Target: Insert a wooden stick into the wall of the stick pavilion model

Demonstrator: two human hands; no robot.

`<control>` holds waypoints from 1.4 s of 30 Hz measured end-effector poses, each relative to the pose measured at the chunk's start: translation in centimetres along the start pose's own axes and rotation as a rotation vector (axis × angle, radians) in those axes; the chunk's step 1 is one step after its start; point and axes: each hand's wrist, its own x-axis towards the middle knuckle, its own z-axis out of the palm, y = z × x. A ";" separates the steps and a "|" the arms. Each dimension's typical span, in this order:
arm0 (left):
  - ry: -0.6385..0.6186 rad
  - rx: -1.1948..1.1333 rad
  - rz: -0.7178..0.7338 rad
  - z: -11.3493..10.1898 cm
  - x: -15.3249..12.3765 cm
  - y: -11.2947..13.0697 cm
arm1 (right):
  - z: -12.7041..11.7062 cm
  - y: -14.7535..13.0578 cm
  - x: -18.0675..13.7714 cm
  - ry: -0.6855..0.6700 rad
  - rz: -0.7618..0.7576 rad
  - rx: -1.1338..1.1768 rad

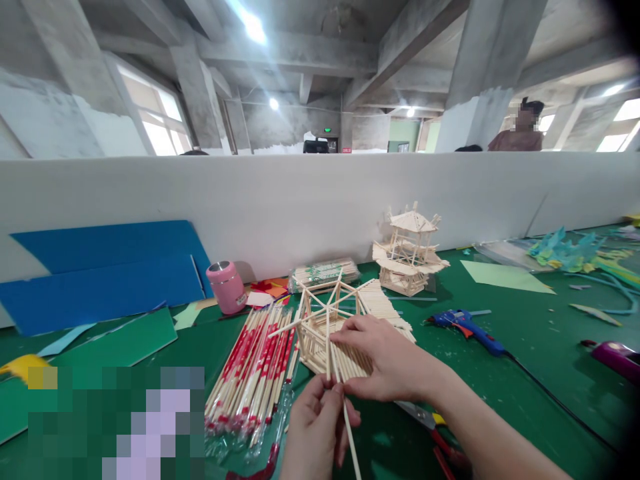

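Note:
A half-built model of thin wooden sticks (327, 320) stands on the green table (525, 333) in front of me. My right hand (385, 360) rests on its near side, fingers curled and pinching a stick of the frame. My left hand (315, 427) is below it, closed on a loose wooden stick (350, 433) that slants down toward me. A bundle of wrapped chopsticks in red and white sleeves (253, 373) lies just left of the model.
A finished stick pavilion (410, 253) stands behind. A blue glue gun (467, 327) with its cord lies to the right, scissors (435, 433) under my right forearm. Pink cup (226, 287), blue boards (105, 273), paper scraps (575, 257), white partition wall; a person stands beyond it.

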 end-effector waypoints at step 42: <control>-0.004 -0.121 -0.039 -0.4 -0.2 -0.8 | -0.4 0.2 0.2 -0.034 0.014 0.029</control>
